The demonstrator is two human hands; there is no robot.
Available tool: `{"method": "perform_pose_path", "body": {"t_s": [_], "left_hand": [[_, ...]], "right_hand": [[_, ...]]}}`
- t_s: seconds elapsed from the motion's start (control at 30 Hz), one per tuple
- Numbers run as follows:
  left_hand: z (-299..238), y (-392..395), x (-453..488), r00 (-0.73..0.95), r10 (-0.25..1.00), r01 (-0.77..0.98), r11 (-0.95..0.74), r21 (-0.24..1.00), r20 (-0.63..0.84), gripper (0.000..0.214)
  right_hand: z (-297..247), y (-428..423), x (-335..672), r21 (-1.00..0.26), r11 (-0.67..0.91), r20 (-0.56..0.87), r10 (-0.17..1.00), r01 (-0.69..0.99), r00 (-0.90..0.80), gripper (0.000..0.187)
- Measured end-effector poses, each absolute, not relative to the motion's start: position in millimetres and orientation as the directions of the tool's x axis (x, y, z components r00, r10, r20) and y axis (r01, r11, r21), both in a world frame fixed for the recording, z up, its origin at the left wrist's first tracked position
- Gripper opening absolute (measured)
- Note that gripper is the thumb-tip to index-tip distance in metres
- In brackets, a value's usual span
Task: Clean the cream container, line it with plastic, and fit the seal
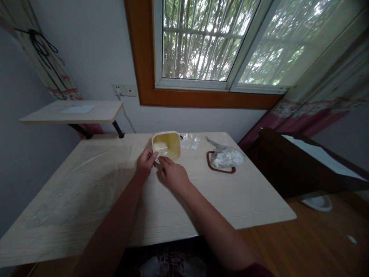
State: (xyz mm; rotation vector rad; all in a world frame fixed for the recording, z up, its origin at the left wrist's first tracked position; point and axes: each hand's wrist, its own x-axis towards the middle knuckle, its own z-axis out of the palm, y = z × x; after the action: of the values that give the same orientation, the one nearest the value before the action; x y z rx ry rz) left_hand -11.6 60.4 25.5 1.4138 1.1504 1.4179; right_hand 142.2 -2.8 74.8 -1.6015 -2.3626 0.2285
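The yellow container (174, 144) sits just beyond the meeting fingertips, its near-left corner coming right up to them. Its open mouth faces up and back toward the person, so the pale inside and far wall show. The rim is a rounded square; it is nearly as deep as wide, so no long axis stands out, and its far edge runs roughly left to right.

The left hand (145, 163) comes in from the near left, fingers curled and thumb reaching rightward to the container's corner. The right hand (175, 174) comes from the near right, back of the hand up, fingers bunched and pointing away and to the left, with the thumb hidden. Both forearms slant inward over the table (248, 200), and the fingertips almost meet. A small pale bit shows between them; whether either hand is closed on that, on the rim or on both, I cannot tell.

Left of the grip, a clear plastic sheet (86, 184) lies flat. To the right, well apart from it, are a clear bag (227, 157) with white contents and a brown curved handle (211, 166) around its near-left side. Beyond the grip and slightly right, shiny clear plastic (190, 141) lies beside the container.
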Motion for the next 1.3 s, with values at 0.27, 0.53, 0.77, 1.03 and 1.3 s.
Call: {"method": "perform_pose_path", "body": {"t_s": [0.27,0.53,0.77,1.03,1.3], "left_hand": [[23,63,-14,-0.052,0.96,0.048,-0.273,0.961,0.275,0.034],[29,59,-11,-0.044,0.963,0.039,-0.263,0.964,0.264,0.033],[30,58,-11,-0.051,0.963,0.052,-0.262,0.964,0.265,0.033],[31,58,-10,-0.062,0.964,0.023,-0.258,0.966,0.259,0.034],[31,58,-9,-0.054,0.963,0.027,-0.263,0.964,0.265,0.034]], "right_hand": [[78,5,164,-0.16,0.251,0.079,0.967,0.955,-0.241,0.054],[79,2,159,-0.193,0.284,0.097,0.958,0.939,-0.27,0.052],[81,-6,145,-0.279,0.358,0.105,0.934,0.891,-0.342,0.058],[81,1,178,-0.184,0.279,0.093,0.959,0.942,-0.266,0.055],[85,-11,161,-0.205,0.306,0.063,0.952,0.93,-0.299,0.057]]}}
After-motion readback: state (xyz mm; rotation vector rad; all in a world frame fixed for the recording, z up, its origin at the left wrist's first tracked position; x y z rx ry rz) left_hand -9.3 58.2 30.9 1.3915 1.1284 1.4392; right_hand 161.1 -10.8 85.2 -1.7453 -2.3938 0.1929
